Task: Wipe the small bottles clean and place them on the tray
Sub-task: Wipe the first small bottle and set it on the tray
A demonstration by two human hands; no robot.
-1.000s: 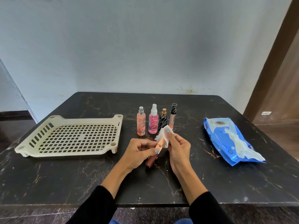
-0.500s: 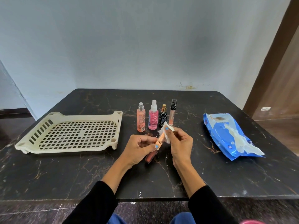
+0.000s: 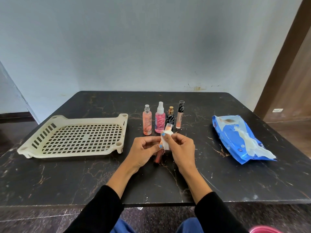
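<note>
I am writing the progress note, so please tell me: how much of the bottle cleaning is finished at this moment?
Done: nothing yet; the tray holds no bottles. In hand: the left hand holds a slim lip gloss tube while the right hand rubs it with a white wipe. Left: this tube must go to the tray, and four bottles standing behind the hands look untouched. The wipes pack lies at the right.

tube (image 3: 158, 156) middle: hidden by hands, wipe (image 3: 166, 143) | pack (image 3: 239, 140) print: unreadable
</note>
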